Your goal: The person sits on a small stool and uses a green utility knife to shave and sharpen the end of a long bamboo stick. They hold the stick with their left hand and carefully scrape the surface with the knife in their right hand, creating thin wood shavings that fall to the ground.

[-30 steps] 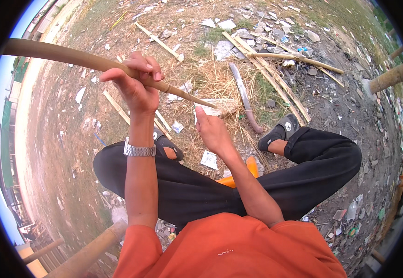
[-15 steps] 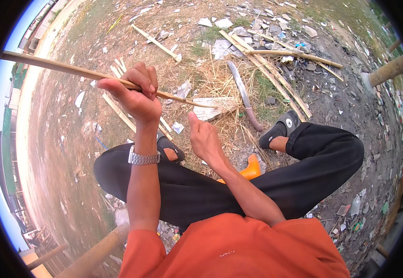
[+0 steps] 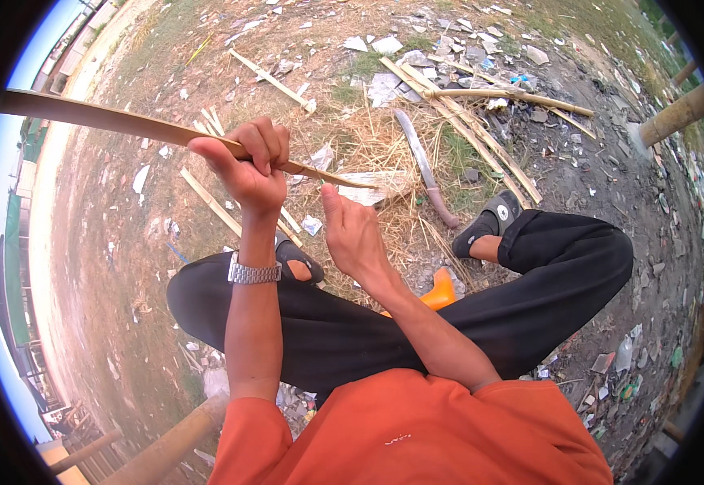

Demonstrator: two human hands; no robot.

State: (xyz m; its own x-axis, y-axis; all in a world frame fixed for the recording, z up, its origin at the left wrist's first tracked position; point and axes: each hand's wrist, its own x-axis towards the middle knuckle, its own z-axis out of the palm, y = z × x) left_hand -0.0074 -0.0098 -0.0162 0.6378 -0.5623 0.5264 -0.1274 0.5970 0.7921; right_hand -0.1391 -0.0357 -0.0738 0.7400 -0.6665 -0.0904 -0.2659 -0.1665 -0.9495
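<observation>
— Head view first: what has the left hand (image 3: 247, 166) got?

— A bamboo strip (image 3: 125, 123). Its grip is clamped round the strip, fingers curled over the top, and the strip runs from the far left edge across to a thin tip just past the hand, held up above the ground.

— And the right hand (image 3: 357, 236)?

— Loose, fingers together, nothing in it. Its fingertips sit just under the strip's tip; whether they touch it I cannot tell.

— What lies about?

— A wristwatch (image 3: 253, 274) on the left wrist. Beyond the hands, a long knife (image 3: 422, 166) flat on dry straw (image 3: 376, 145), well apart from both hands. Bamboo poles (image 3: 481, 121) and scraps lie further off (plenty of litter too). The person sits cross-legged in black trousers (image 3: 465, 299), one dark shoe (image 3: 485, 226) near the knife's handle, an orange object (image 3: 441, 291) partly hidden behind the right forearm.
</observation>
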